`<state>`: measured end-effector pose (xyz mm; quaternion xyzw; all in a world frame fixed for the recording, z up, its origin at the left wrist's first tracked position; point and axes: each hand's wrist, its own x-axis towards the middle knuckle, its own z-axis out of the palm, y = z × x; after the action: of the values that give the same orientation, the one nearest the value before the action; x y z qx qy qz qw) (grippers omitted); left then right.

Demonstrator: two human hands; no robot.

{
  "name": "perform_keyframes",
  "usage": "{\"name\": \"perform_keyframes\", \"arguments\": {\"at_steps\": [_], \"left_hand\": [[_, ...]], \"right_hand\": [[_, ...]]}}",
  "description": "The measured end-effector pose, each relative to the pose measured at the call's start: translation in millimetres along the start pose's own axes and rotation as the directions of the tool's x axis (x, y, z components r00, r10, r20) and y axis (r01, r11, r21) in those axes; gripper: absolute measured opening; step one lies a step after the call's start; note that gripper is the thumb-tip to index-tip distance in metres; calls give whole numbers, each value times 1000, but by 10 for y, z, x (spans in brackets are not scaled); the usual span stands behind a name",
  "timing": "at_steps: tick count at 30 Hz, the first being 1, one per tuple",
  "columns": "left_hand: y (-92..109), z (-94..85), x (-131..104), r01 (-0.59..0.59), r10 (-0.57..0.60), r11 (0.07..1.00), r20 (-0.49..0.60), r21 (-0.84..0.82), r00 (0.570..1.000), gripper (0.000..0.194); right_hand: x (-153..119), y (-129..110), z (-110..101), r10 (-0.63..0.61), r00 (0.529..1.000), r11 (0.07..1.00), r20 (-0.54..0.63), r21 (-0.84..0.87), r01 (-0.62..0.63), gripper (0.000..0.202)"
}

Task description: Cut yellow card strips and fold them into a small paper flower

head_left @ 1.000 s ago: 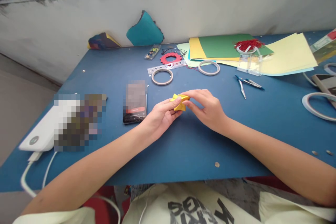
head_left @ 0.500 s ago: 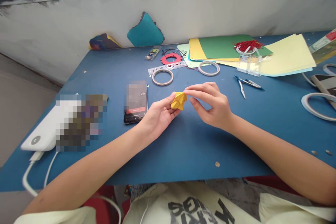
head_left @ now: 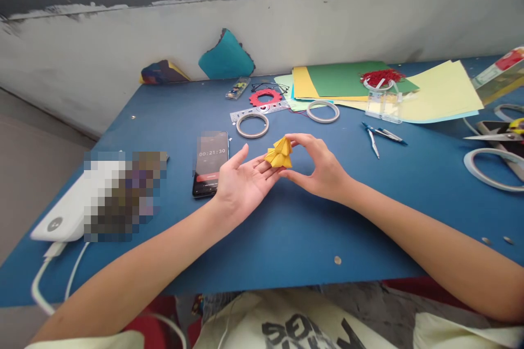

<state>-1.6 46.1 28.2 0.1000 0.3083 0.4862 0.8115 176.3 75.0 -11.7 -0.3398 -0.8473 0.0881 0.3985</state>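
Paper (head_left: 279,160), yellow and folded into a small tiered shape, sits at the centre of the frame, across the fingers of the bare, upturned left hand (head_left: 244,184). Half a second ago the left thumb pressed on it; now that thumb stands clear and the palm lies open — released, giving only support from beneath. The bare right hand (head_left: 321,169) has changed too: its thumb, earlier held away, has closed in, so forefinger at the top edge and thumb near the bottom lightly grasp the paper. That likely puts control of it with the right hand, while the paper's stacked pleats — now standing taller — show more fully. Left of centre in the frame, just beside the left hand, lies a black rectangular phone (head_left: 210,167), its screen reading 00:21:30. At the right edge, silver pointed scissor blades (head_left: 493,137) have come into view, well apart from both hands.
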Motion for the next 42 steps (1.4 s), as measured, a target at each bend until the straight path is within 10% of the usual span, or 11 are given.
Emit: {"name": "perform_keyframes", "arguments": {"at_steps": [23, 37, 42], "left_hand": [[-39, -36, 37, -54, 56, 953, -1, 297, 998, 18], [-24, -92, 26, -262, 271, 597, 117, 758, 956, 22], [-15, -103, 33, -394, 389, 243, 283, 886, 877, 17]], "right_hand": [[-7, -68, -18, -42, 997, 999, -62, -22, 41, 48], [-13, -76, 12, 150, 989, 958, 2, 248, -145, 35], [11, 4, -1, 259, 964, 931, 63, 249, -267, 27]]}}
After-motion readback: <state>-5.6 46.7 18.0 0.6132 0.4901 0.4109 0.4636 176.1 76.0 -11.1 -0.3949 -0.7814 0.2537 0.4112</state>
